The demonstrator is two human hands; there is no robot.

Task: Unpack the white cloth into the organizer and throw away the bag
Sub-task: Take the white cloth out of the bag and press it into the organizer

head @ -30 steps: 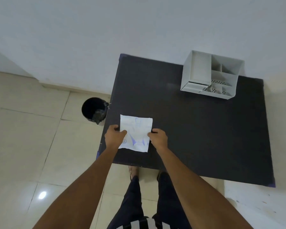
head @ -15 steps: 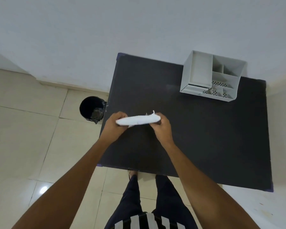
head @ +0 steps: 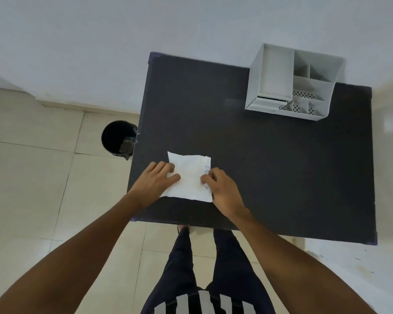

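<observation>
The person stands at the near edge of the dark table (head: 270, 155), both bare arms reaching forward. On the table's near left part lies the white bag (head: 190, 177), flat, with faint blue print along its right edge. The left hand (head: 156, 181) rests on the bag's left side, fingers spread and laid loosely over its edge, thumb on top. The right hand (head: 220, 189) sits on the bag's right side, fingers curled in and pinching at the edge near the print. Whether either hand has a firm hold of the bag, I cannot tell. Left of the table, on the tiled floor, a black bin (head: 118, 139) stands close against the table's side. At the far right corner the white organizer (head: 293, 82) stands, well apart from the bag, its several compartments open on top.
</observation>
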